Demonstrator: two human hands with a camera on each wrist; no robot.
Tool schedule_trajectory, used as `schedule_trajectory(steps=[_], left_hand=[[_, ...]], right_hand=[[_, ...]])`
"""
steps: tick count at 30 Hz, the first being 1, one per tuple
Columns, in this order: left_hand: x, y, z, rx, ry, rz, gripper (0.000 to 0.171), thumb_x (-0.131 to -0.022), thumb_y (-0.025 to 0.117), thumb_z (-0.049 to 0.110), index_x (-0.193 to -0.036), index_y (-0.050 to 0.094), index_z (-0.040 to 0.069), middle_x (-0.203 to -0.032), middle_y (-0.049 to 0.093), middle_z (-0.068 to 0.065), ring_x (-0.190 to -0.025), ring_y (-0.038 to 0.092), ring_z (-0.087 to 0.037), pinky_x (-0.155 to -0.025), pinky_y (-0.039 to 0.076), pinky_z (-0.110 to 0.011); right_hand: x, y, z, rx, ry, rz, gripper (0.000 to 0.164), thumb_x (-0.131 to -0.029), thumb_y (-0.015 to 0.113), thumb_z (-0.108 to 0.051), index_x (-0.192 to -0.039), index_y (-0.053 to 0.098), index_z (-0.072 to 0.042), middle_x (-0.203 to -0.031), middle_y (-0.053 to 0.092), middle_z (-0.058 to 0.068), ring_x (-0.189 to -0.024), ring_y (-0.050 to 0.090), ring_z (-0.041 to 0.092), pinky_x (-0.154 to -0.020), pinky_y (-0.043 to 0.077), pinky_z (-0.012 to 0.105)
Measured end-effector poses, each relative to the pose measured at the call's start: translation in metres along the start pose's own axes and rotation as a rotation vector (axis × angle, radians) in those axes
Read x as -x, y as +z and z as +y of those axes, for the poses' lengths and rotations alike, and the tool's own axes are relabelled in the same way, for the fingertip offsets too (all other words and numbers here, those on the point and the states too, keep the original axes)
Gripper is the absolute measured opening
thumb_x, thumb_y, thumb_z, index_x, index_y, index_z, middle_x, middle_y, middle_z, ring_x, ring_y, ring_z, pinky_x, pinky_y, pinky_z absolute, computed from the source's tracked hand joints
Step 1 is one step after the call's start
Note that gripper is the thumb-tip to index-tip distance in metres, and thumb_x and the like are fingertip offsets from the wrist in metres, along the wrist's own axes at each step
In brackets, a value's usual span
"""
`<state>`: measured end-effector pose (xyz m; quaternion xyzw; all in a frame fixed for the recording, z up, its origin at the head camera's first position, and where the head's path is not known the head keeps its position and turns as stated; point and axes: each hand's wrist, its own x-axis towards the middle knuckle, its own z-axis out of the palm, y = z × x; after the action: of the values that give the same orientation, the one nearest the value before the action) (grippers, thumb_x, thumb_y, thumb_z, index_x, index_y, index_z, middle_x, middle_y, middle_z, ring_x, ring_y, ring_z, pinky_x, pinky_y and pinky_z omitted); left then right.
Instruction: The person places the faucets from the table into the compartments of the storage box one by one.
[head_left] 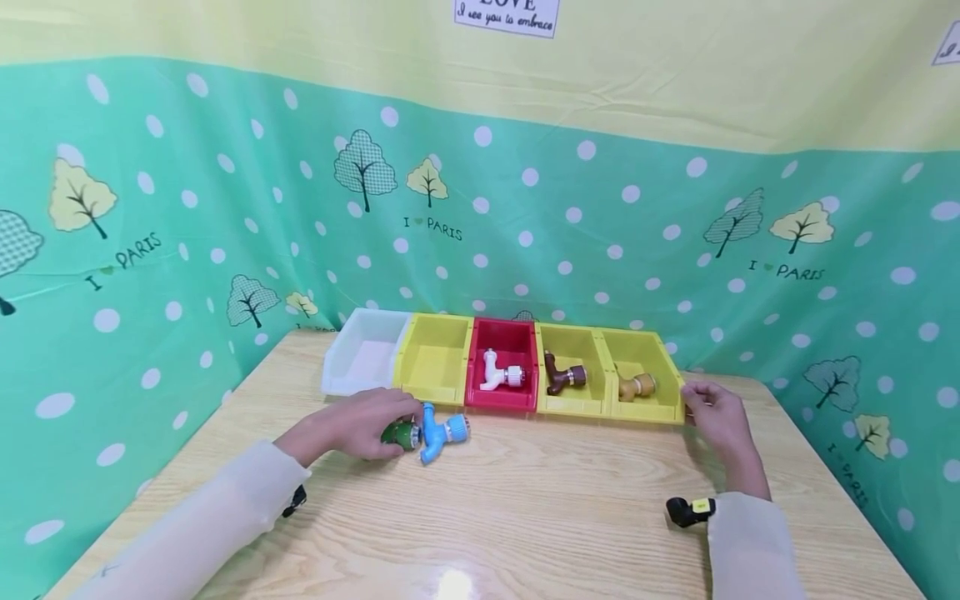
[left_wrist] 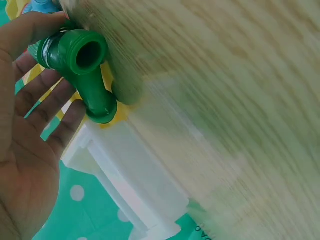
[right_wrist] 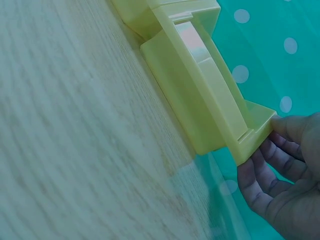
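A green plastic tap (left_wrist: pixel 87 75) lies at the wooden tabletop, and my left hand (head_left: pixel 367 423) holds it between thumb and fingers. In the head view the hand covers most of that tap. Just right of it, a blue tap (head_left: pixel 442 431) lies on the table. My right hand (head_left: pixel 718 421) grips the front outer corner of the rightmost yellow bin (right_wrist: pixel 210 95), thumb on one side and fingers beneath. That bin contains an orange-tan tap (head_left: pixel 636 387).
Along the table's back stands a row of joined bins: a white bin (head_left: pixel 367 360), a yellow bin (head_left: pixel 435 358), a red bin (head_left: pixel 504 333) with a white tap (head_left: pixel 498 372), another yellow bin (head_left: pixel 573 342) with a brown tap (head_left: pixel 564 374). A patterned curtain (head_left: pixel 480 233) hangs behind.
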<state>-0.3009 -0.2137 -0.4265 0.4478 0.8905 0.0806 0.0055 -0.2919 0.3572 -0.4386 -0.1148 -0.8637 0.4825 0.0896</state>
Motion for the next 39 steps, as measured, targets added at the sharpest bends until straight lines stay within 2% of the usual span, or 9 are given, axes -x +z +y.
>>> schedule_trajectory(steps=[4,9,20,23,28,34,39], left_hand=[[0.001,0.0,0.002,0.02,-0.003,-0.007,0.036,-0.088,0.078,0.029,-0.12,0.062,0.026,-0.109,0.059,0.015,-0.088,0.051,-0.008,-0.08,0.049,-0.03],[0.001,-0.001,0.006,0.035,-0.017,-0.005,0.038,-0.085,0.076,0.025,-0.121,0.064,0.025,-0.114,0.06,0.014,-0.093,0.052,-0.008,-0.086,0.051,-0.031],[0.0,-0.006,0.019,0.023,-0.015,0.003,0.038,-0.08,0.077,0.024,-0.118,0.067,0.024,-0.11,0.06,0.013,-0.09,0.052,-0.007,-0.082,0.051,-0.028],[-0.001,-0.009,0.024,-0.001,0.012,0.024,0.037,-0.079,0.077,0.024,-0.115,0.067,0.025,-0.107,0.058,0.013,-0.088,0.05,-0.008,-0.078,0.049,-0.028],[-0.006,-0.016,0.028,-0.097,0.077,0.079,0.036,-0.077,0.076,0.022,-0.11,0.065,0.027,-0.097,0.053,0.011,-0.081,0.046,-0.009,-0.073,0.044,-0.028],[-0.016,-0.03,0.026,-0.136,0.059,0.109,0.039,-0.076,0.077,0.023,-0.114,0.068,0.026,-0.097,0.056,0.009,-0.08,0.047,-0.01,-0.074,0.046,-0.031],[-0.031,-0.039,0.017,-0.147,0.081,0.182,0.037,-0.076,0.079,0.019,-0.111,0.068,0.022,-0.097,0.058,0.007,-0.077,0.048,-0.011,-0.071,0.047,-0.03]], right_hand=[[-0.001,0.001,0.0,0.006,0.0,0.008,0.047,-0.11,0.045,-0.033,-0.134,0.054,0.006,-0.118,0.058,0.018,-0.105,0.062,0.026,-0.077,0.059,0.025],[0.0,0.001,0.0,0.011,0.007,0.014,0.047,-0.11,0.045,-0.033,-0.134,0.054,0.006,-0.118,0.058,0.019,-0.104,0.062,0.026,-0.077,0.059,0.025],[0.001,0.0,0.0,0.016,0.0,0.007,0.047,-0.11,0.045,-0.033,-0.135,0.054,0.005,-0.118,0.057,0.019,-0.103,0.06,0.025,-0.077,0.059,0.025],[0.0,-0.001,0.0,0.016,0.006,0.006,0.048,-0.109,0.045,-0.036,-0.135,0.054,0.005,-0.119,0.057,0.018,-0.102,0.06,0.023,-0.078,0.059,0.026],[0.0,-0.002,0.001,0.021,0.002,-0.002,0.051,-0.109,0.044,-0.038,-0.136,0.054,0.005,-0.119,0.056,0.018,-0.103,0.06,0.023,-0.079,0.059,0.026],[0.0,-0.001,0.002,0.02,-0.005,0.002,0.049,-0.11,0.044,-0.035,-0.135,0.054,0.006,-0.117,0.057,0.018,-0.101,0.061,0.023,-0.078,0.059,0.027],[-0.002,0.0,0.001,0.021,-0.002,0.01,0.046,-0.11,0.044,-0.033,-0.133,0.055,0.006,-0.116,0.057,0.018,-0.1,0.061,0.023,-0.077,0.06,0.027]])
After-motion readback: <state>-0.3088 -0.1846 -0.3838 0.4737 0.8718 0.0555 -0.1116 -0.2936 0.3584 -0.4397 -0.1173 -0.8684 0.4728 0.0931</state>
